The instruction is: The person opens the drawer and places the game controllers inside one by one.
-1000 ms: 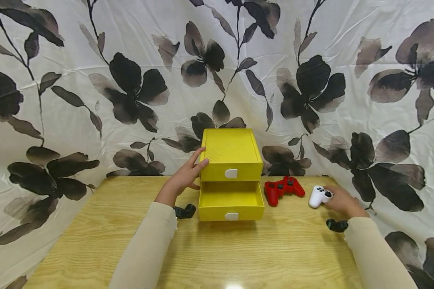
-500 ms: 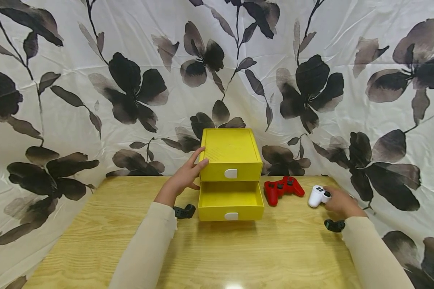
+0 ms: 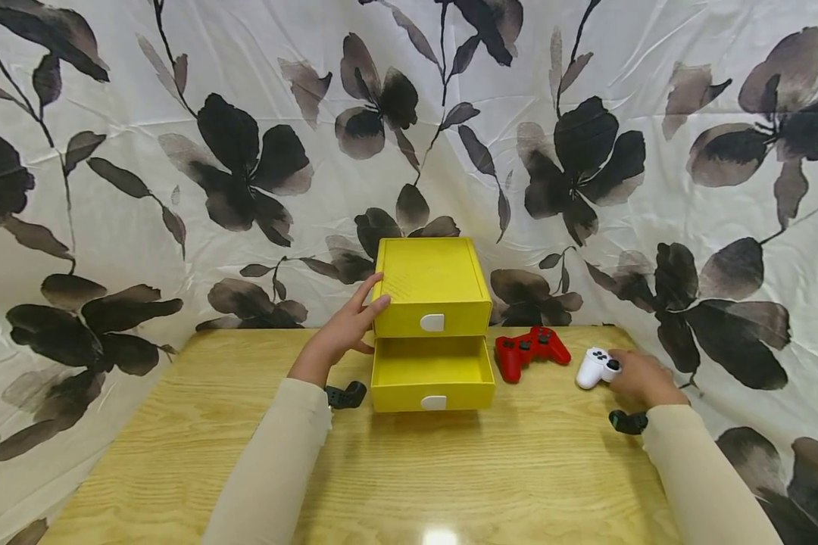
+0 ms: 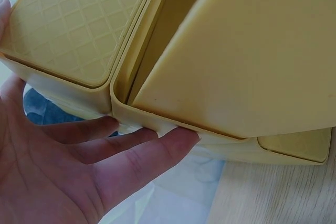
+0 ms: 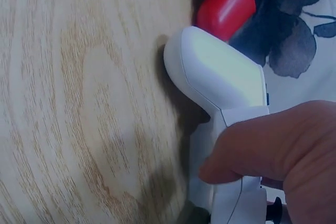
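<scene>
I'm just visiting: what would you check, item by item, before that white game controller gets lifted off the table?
1. Right hand grips the white plastic game controller: ok, thumb curled over it.
2. Controller lies on the wooden table: ok.
3. Lower drawer of the yellow plastic drawer box open, with nothing visible inside: ok.
4. Left hand steadies the box: ok.
5. Red game controller apart from the white one: cannot tell.

You are looking at a staged recording corner, not a lived-in room: a white sheet printed with dark flowers (image 3: 245,151) hangs creased across the whole background, and a light wood-grain table (image 3: 450,469) carries only a yellow two-drawer box (image 3: 431,288) and two game controllers, red (image 3: 532,350) and white (image 3: 594,368).
</scene>
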A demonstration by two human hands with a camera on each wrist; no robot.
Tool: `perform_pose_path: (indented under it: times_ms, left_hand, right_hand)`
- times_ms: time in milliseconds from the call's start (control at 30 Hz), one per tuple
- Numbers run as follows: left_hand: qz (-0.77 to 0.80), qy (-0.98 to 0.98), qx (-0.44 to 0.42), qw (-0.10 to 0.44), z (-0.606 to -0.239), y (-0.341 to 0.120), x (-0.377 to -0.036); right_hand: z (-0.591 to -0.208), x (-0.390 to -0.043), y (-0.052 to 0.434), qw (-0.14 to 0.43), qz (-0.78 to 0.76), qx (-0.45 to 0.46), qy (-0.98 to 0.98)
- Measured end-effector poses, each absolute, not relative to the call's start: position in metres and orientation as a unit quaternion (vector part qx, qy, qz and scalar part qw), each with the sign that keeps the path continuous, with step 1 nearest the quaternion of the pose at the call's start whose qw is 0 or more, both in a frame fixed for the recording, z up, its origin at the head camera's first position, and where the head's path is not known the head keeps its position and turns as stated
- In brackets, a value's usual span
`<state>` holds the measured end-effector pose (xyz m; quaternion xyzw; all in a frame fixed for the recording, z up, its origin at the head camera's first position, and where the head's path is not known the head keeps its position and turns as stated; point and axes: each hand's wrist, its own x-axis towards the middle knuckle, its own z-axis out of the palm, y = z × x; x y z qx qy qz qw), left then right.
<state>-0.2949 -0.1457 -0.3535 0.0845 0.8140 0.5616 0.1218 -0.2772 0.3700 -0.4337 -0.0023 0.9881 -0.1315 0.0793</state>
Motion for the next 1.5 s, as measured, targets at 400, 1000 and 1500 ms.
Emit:
perform_pose_path:
  times_ms: [400,1000,1500]
  left_hand:
    - [0.56,0.817,0.083,0.108,-0.354,-0.145,-0.291]
    - [0.559,0.818,0.085,0.107,-0.354,-0.145,-0.292]
    - [0.564,0.813,0.086,0.114,-0.353,-0.145,-0.292]
  right_hand:
    - [-0.434,-0.275,0.37,0.087,-0.157,0.011,0.984]
    - [-0.429,-0.267,0.368,0.07,-0.18,-0.07,0.979]
    - [-0.419,-0.262,0.354,0.054,-0.189,-0.108,0.975]
